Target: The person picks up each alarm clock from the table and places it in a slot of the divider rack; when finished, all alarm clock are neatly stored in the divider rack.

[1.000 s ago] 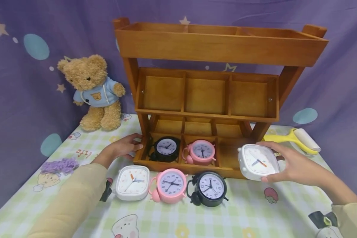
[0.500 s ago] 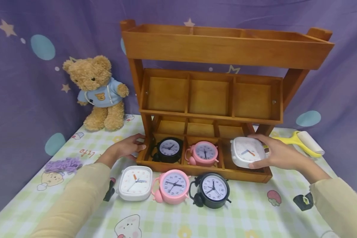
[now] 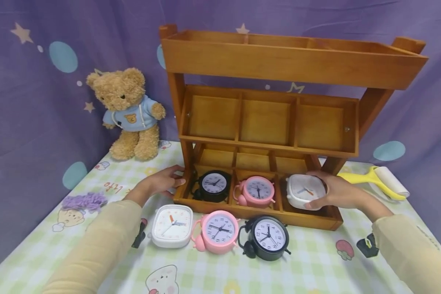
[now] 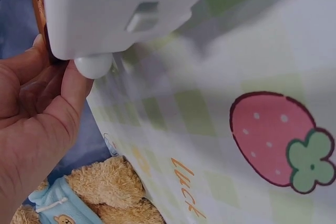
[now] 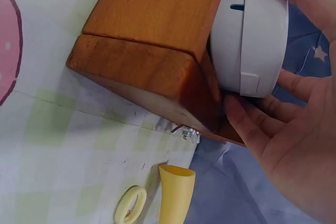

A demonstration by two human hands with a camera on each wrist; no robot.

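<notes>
My right hand (image 3: 338, 191) grips a white square alarm clock (image 3: 301, 191), low inside the right compartment of the wooden shelf rack's bottom tier. In the right wrist view, the fingers wrap around the white clock (image 5: 257, 35) beside the tier's wooden end. My left hand (image 3: 161, 183) holds the left end of the wooden rack (image 3: 294, 220). The left wrist view shows its bent fingers (image 4: 31, 61) at the wood, partly behind a white clock. A black alarm clock (image 3: 211, 185) fills the left compartment and a pink one (image 3: 258, 191) the middle.
In front of the rack stand a white clock (image 3: 172, 226), a pink clock (image 3: 219, 231) and a black clock (image 3: 268, 238). A teddy bear (image 3: 129, 114) sits at the back left, near a purple fluffy item (image 3: 84, 201). A yellow lint roller (image 3: 375, 179) lies right.
My right hand has carried the white clock leftward and down into the right compartment. My left hand keeps its place at the rack's left end. The head view has shifted slightly.
</notes>
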